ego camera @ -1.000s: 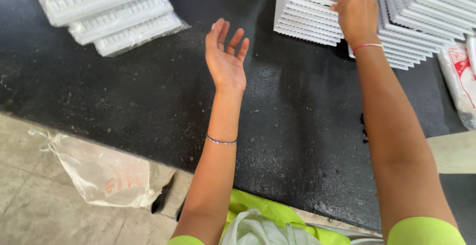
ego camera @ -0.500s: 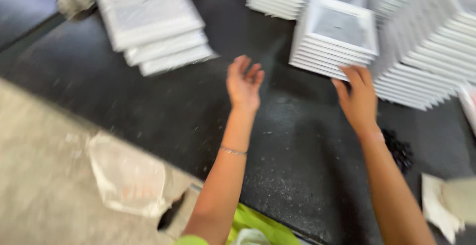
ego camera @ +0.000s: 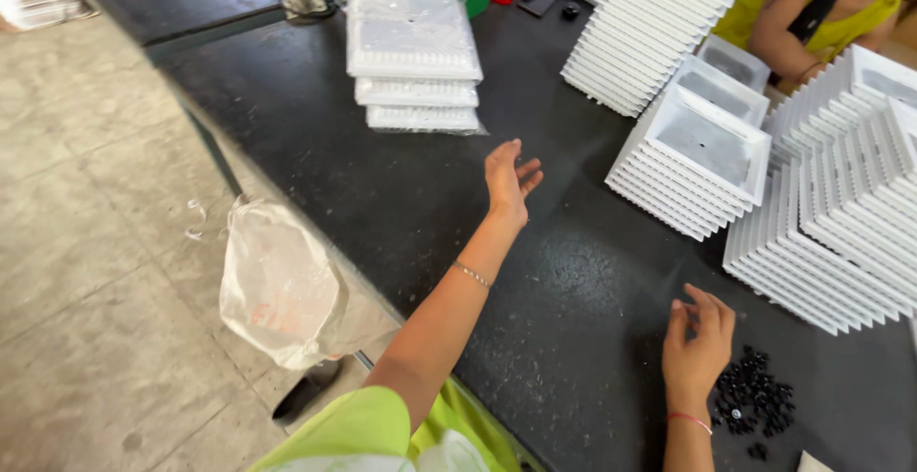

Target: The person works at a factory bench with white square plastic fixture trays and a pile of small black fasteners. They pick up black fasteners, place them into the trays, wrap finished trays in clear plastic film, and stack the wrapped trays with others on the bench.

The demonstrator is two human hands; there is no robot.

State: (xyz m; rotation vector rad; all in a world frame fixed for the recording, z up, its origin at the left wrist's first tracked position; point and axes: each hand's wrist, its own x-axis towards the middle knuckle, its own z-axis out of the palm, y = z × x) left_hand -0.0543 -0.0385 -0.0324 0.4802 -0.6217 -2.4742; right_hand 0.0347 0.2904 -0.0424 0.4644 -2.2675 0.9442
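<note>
- Black small pieces (ego camera: pixel 753 400) lay in a loose pile on the dark table (ego camera: pixel 401 195), just beside the right hand (ego camera: pixel 697 353); that hand rested near the table's near edge, its grip loosely curled with fingertips drawn together, and whether it pinched anything could not be told.
- Above it, the left hand (ego camera: pixel 508 178) hovered over bare table, palm turned up, fingers spread, its grip open and empty.
- White square trays (ego camera: pixel 695 161) stood nested in a leaning stack just beyond the right hand; the top tray showed a shallow grey-floored well with nothing in it.
- More nested white stacks (ego camera: pixel 841 233) lay fanned to the right, touching one another.
- Another tall white stack (ego camera: pixel 650 32) leaned at the far side.
- Three clear-wrapped tray bundles (ego camera: pixel 413 56) sat piled well apart to the left of the hands.
- A plastic bag (ego camera: pixel 277 286) hung off the table's left edge over the tiled floor (ego camera: pixel 86 271).
- A second person in a yellow top (ego camera: pixel 821 9) sat at the far right corner.
</note>
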